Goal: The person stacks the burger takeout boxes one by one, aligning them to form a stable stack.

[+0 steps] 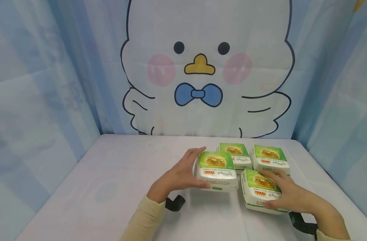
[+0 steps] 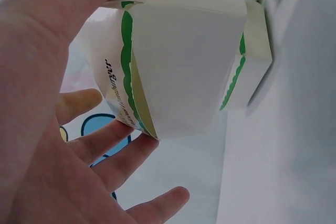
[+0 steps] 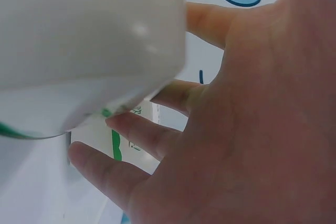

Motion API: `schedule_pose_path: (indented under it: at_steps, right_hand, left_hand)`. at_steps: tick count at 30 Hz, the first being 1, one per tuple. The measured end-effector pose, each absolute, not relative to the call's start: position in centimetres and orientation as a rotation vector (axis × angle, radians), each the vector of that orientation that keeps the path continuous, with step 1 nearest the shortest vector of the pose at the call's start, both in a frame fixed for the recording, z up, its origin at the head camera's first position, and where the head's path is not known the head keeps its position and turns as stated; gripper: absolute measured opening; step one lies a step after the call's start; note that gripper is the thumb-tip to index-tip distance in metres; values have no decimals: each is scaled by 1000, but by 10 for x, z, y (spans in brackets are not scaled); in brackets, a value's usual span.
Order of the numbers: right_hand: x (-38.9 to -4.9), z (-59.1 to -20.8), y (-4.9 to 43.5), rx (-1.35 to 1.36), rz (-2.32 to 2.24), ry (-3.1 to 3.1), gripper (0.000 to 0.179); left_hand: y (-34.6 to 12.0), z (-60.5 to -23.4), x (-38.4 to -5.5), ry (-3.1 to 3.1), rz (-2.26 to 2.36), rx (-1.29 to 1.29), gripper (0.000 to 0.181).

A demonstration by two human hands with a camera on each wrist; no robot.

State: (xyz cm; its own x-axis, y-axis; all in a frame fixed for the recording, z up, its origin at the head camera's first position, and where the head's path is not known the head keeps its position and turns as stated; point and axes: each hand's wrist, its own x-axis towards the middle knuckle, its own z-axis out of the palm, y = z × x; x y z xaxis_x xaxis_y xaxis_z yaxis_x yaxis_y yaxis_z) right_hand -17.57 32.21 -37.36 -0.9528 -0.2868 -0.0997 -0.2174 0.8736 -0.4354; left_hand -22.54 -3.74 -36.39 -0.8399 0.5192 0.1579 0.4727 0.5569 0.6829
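My left hand (image 1: pixel 178 177) grips a white-and-green burger box (image 1: pixel 217 172) by its left side, thumb at the front and fingers at the back. A shadow lies on the table below this box, and its plain white side (image 2: pixel 184 72) fills the middle of the left wrist view. To the right, my right hand (image 1: pixel 295 194) holds a second burger box (image 1: pixel 257 189) between thumb and fingers at its right side. This box sits slightly turned, close beside the first. In the right wrist view its pale wall (image 3: pixel 89 35) hides part of the fingers.
Behind the held boxes stand two more burger boxes, one at the back middle (image 1: pixel 236 155) and one at the back right (image 1: pixel 270 159). All rest on a white-covered table (image 1: pixel 111 187). A curtain (image 1: pixel 198 117) with a cartoon bird hangs along the back edge.
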Motion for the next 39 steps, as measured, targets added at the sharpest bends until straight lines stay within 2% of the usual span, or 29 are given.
schedule_pose_path:
  at_steps: [17,39]
  right_hand:
    - [-176,-368,307,-404,-606,2873,101]
    - [-172,-369,310,-433,-642,2837,90]
  left_hand:
    - [-65,-374,-223,2733,1028,706,115]
    - [-81,-386,-225,2659,968,633,122]
